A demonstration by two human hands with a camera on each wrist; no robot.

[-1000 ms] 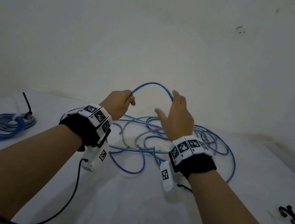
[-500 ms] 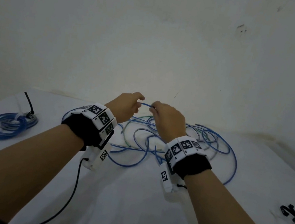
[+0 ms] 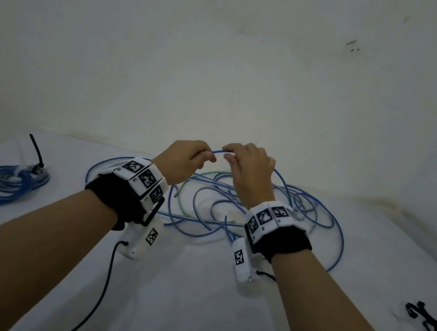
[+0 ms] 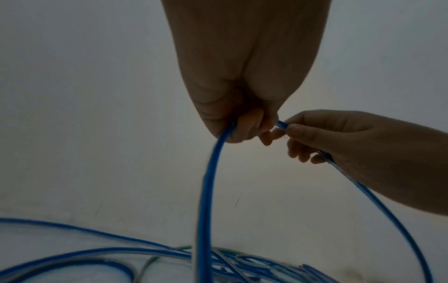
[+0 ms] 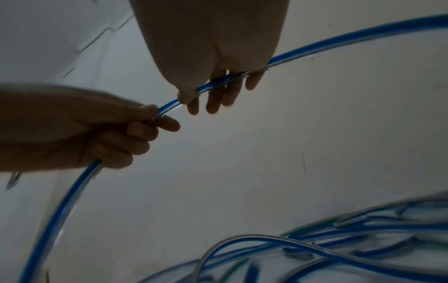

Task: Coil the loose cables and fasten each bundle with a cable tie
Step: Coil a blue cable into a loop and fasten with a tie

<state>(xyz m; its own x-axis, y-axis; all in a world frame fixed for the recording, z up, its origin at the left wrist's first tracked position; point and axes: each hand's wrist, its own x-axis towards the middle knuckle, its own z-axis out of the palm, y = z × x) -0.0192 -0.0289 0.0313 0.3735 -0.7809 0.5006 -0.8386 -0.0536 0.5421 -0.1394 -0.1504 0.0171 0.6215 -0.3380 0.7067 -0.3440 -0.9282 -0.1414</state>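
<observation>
A loose tangle of blue cable (image 3: 316, 230) lies on the white table (image 3: 188, 304) beyond my wrists. My left hand (image 3: 192, 158) grips one strand of it (image 4: 208, 181) in curled fingers, raised above the pile. Close beside it, my right hand (image 3: 244, 161) pinches the same strand (image 5: 218, 82) between thumb and fingers. A short arc of blue cable (image 3: 218, 151) bridges the small gap between the two hands. From each hand the strand drops back into the tangle (image 5: 339, 235).
A coiled blue bundle (image 3: 6, 182) fastened with a black cable tie (image 3: 36, 152) lies at the far left. Loose black cable ties (image 3: 433, 325) sit at the right edge. A black lead (image 3: 101, 290) hangs from the left wrist unit. The wall stands just behind the table.
A second ago the hands were apart with a tall loop of cable arched between them and the right hand open. They came together, and the right hand now pinches the strand.
</observation>
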